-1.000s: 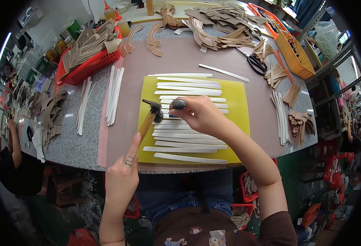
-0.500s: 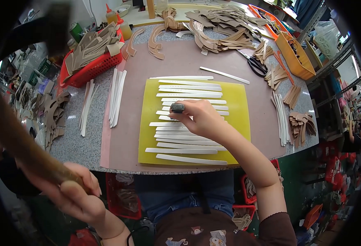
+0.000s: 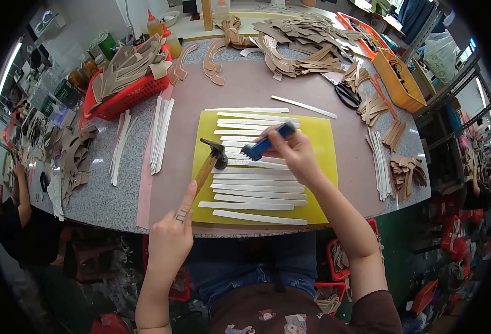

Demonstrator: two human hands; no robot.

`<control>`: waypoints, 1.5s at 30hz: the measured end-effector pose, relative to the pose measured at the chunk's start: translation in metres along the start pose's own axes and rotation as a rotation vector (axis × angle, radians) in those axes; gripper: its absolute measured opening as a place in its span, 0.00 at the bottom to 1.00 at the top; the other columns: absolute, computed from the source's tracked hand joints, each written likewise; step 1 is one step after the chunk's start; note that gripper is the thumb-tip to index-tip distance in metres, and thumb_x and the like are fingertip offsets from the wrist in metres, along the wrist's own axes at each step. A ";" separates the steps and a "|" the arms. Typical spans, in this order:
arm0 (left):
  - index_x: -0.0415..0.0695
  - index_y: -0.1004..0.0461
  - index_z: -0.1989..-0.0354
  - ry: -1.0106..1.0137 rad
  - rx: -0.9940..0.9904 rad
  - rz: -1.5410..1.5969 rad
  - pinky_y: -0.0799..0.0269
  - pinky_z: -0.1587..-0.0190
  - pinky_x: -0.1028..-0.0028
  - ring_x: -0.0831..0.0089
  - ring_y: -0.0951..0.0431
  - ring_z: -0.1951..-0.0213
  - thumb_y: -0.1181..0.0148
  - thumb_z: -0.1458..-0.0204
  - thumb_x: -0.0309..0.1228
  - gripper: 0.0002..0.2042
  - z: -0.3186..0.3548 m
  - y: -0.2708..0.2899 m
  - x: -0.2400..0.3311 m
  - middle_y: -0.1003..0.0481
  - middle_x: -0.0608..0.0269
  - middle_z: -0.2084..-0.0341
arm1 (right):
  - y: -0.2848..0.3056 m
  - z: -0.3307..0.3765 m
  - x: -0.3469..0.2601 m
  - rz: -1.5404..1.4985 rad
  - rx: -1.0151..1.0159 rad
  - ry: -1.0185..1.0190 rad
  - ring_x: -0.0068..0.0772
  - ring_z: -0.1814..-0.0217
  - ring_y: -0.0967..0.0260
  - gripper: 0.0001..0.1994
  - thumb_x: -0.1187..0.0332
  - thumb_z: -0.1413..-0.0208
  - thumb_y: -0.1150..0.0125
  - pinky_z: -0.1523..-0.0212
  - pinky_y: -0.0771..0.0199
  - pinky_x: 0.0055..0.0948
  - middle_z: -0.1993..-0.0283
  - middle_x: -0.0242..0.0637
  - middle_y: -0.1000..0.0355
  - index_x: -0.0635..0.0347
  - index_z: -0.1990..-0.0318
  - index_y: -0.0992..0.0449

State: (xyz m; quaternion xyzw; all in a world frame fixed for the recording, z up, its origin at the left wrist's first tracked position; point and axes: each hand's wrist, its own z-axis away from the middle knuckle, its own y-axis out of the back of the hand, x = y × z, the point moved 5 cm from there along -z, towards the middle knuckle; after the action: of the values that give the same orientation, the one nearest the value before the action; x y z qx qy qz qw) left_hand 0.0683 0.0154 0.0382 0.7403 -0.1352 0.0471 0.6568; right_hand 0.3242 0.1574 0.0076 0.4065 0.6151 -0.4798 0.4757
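My left hand [image 3: 171,236] grips the wooden handle of a hammer [image 3: 206,170], its dark metal head resting on or just over the white strips. In my right hand [image 3: 294,151] is a blue punch [image 3: 265,146], tilted, with a row of teeth at its lower left end. The teeth are off the strips, close to the hammer head. Beneath both hands, white strips [image 3: 258,189] lie side by side across a yellow board [image 3: 322,183]. Rows of small holes show on several upper strips; my hands and tools hide parts of the middle ones.
White strips [image 3: 160,136] lie left of the board, others [image 3: 380,161] right. A red basket [image 3: 128,94] of tan pieces stands at left; scissors [image 3: 347,94] lie at upper right beside an orange bin [image 3: 398,80]. Cut pieces [image 3: 306,33] pile at the back. Another person [image 3: 20,217] is at far left.
The hammer has come down from high at the left to the strips. My right hand has lifted the punch off the strips and tipped it over, slightly to the right.
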 end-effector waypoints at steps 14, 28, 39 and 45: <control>0.60 0.37 0.27 0.091 -0.041 -0.010 0.37 0.79 0.64 0.69 0.38 0.86 0.42 0.40 0.23 0.32 0.026 0.010 -0.006 0.32 0.60 0.82 | -0.063 -0.008 -0.017 0.728 -0.372 0.377 0.28 0.81 0.37 0.02 0.74 0.42 0.34 0.77 0.38 0.27 0.73 0.34 0.23 0.62 0.64 0.21; 0.59 0.36 0.27 0.090 -0.043 0.011 0.39 0.80 0.65 0.69 0.39 0.86 0.42 0.40 0.23 0.31 0.026 0.016 -0.010 0.32 0.60 0.82 | -0.069 -0.006 -0.012 0.755 -0.387 0.442 0.34 0.80 0.35 0.04 0.73 0.43 0.33 0.75 0.35 0.29 0.74 0.36 0.24 0.62 0.65 0.22; 0.47 0.40 0.26 -0.241 0.507 0.319 0.42 0.82 0.71 0.76 0.39 0.85 0.48 0.40 0.18 0.31 0.036 0.068 -0.017 0.25 0.59 0.77 | -0.076 0.003 -0.016 0.806 -0.388 0.456 0.33 0.78 0.35 0.03 0.74 0.44 0.33 0.74 0.34 0.29 0.71 0.34 0.23 0.60 0.64 0.21; 0.52 0.39 0.26 0.100 0.103 0.007 0.39 0.80 0.67 0.73 0.38 0.85 0.44 0.41 0.18 0.32 0.026 0.035 -0.024 0.30 0.60 0.82 | -0.067 0.004 -0.013 0.780 -0.343 0.475 0.31 0.77 0.34 0.03 0.74 0.43 0.33 0.74 0.34 0.28 0.69 0.34 0.22 0.61 0.63 0.21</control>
State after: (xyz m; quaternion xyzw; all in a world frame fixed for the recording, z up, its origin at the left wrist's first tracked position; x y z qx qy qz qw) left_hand 0.0330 -0.0108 0.0622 0.7692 -0.1022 0.0935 0.6238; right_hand 0.2633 0.1390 0.0333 0.6206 0.5787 -0.0515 0.5267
